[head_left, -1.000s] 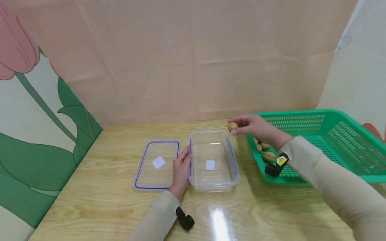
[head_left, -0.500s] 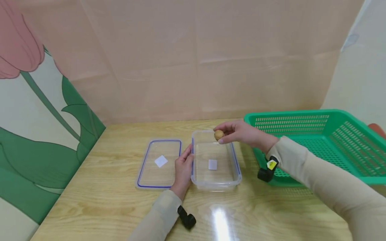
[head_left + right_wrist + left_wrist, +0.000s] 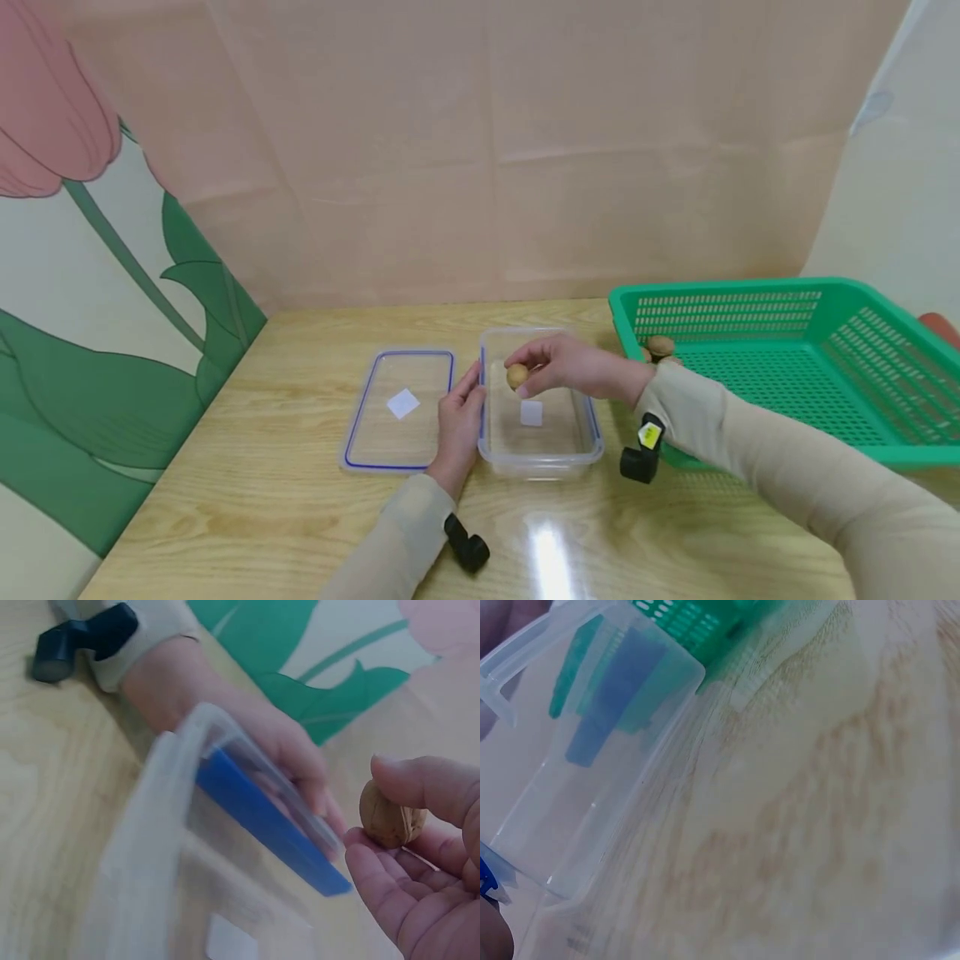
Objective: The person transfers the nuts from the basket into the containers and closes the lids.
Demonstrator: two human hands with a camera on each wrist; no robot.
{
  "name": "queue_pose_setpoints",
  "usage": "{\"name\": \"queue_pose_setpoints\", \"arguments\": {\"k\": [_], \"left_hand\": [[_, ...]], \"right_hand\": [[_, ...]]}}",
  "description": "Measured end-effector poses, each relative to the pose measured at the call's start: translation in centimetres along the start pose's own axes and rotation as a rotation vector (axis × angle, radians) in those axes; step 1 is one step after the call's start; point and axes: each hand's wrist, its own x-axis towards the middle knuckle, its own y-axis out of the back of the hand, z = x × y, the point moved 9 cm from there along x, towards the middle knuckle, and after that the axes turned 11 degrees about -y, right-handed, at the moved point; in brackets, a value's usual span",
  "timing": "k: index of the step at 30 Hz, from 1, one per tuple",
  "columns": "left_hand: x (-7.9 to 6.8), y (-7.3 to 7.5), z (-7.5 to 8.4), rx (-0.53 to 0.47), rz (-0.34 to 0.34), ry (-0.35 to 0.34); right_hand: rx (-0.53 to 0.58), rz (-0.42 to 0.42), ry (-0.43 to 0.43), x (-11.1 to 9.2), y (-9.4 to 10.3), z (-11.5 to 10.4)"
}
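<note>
My right hand pinches a walnut between thumb and fingers, above the inside of a clear plastic food container. Close up in the right wrist view, the round brown walnut sits between thumb and fingertips, with the container's blue-edged latch flap below and to its left. Along the container's left side lies my left hand, its fingers stretched out and touching the wall. A white square label shows at the container's bottom. In the left wrist view the container's wall fills the left side.
A clear lid with a blue seal and white label lies flat to the left of the container. At the right stands a green plastic basket; several walnuts show at its left end, partly hidden by my right arm.
My right hand has carried the walnut leftward from the basket's edge to over the container, and lower. The left hand has stayed at the container's side.
</note>
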Motion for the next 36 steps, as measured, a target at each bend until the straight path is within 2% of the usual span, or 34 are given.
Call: {"name": "queue_pose_setpoints", "arguments": {"k": [6, 10, 18, 20, 22, 27, 29, 34, 36], "left_hand": [[-0.8, -0.3, 2.3, 0.038, -0.013, -0.019], [-0.7, -0.3, 2.3, 0.03, -0.011, -0.038], [0.1, 0.0, -0.4, 0.022, 0.003, -0.046], [0.1, 0.0, -0.3, 0.03, -0.001, -0.059], [-0.1, -0.1, 0.5, 0.032, -0.005, -0.053], [-0.1, 0.0, 0.2, 0.018, 0.004, -0.025], [0.2, 0.0, -0.8, 0.011, 0.011, -0.023], [0.1, 0.0, -0.4, -0.013, 0.009, -0.012], [0.0, 0.0, 0.2, -0.019, 0.007, -0.009]], "right_hand": [[-0.08, -0.043, -0.054, 0.6, -2.6, 0.8], [-0.108, -0.067, -0.06, 0.9, -3.8, 1.2], [-0.134, -0.092, -0.071, 1.3, -5.2, 1.8], [-0.161, -0.084, -0.073, 1.4, -5.4, 2.0], [-0.188, -0.067, -0.084, 1.6, -5.6, 2.3], [-0.24, -0.013, -0.092, 1.8, -6.3, 2.8], [-0.257, 0.012, -0.093, 1.8, -6.6, 2.9], [-0.275, 0.059, -0.087, 2.0, -6.8, 3.0], [-0.28, 0.065, -0.052, 2.2, -6.8, 3.1]]}}
